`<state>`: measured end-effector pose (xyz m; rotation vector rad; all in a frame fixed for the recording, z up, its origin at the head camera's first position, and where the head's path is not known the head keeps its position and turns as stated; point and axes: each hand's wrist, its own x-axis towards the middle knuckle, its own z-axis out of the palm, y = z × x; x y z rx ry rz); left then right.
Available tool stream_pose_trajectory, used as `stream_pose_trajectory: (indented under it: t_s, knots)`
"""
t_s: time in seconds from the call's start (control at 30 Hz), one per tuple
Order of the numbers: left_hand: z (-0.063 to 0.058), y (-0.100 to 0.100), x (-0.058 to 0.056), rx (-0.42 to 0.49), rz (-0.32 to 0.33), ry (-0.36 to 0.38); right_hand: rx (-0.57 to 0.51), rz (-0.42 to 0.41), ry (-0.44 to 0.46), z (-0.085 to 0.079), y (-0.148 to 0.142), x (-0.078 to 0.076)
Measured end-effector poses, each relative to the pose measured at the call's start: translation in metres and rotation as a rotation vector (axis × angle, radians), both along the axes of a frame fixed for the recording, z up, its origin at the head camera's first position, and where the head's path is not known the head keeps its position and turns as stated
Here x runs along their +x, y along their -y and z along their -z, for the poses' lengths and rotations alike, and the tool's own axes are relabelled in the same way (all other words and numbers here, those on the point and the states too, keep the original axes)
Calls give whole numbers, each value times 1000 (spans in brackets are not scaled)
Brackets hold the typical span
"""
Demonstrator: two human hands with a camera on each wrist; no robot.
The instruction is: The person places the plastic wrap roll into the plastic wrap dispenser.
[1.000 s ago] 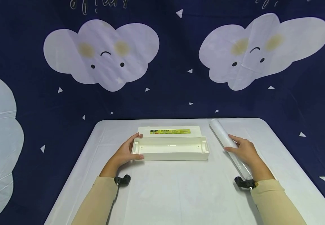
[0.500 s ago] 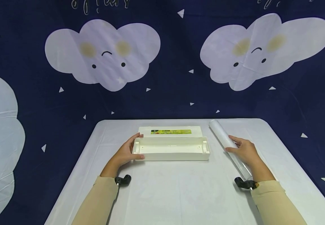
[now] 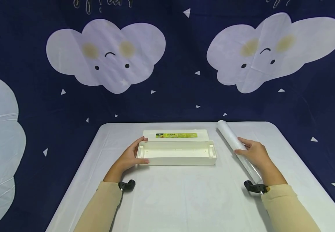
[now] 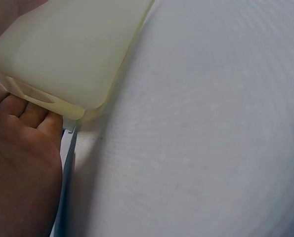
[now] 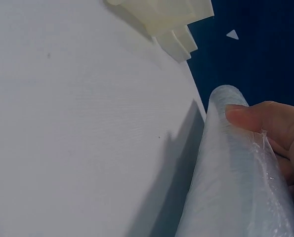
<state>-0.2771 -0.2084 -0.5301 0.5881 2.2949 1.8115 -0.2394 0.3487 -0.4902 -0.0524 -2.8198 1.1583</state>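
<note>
A long cream plastic box [image 3: 177,161] lies on the white table, and I see bare inside walls and floor. Its lid [image 3: 150,136], with a yellow-green label, is flipped back behind it. My left hand [image 3: 127,159] grips the box's left end, thumb on the front wall and fingers behind; the left wrist view shows the fingers bent against the box's end [image 4: 72,54]. To the right, a roll of clear plastic wrap [image 3: 227,132] slants toward me. My right hand [image 3: 255,154] holds it around the middle. In the right wrist view the thumb presses on the roll [image 5: 226,173].
The table [image 3: 182,199] has a white cover. Behind it hangs a dark blue cloth [image 3: 182,96] with white clouds and small triangles. A black wrist mount [image 3: 126,185] sits at the left cuff, another black mount [image 3: 252,187] at the right cuff.
My right hand and the roll have shifted slightly right and upward in the head view during the last half second. My left hand and the box stay where they were.
</note>
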Motion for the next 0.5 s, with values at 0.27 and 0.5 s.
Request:
stream_pose_trajectory:
  t_s: [0.27,0.5]
  knots:
    - [0,0,-1,2,-2,4,-39,12,28,-7,1,-2]
    - [0,0,-1,-3,-8,17,-70,7,18,-11,3,-4]
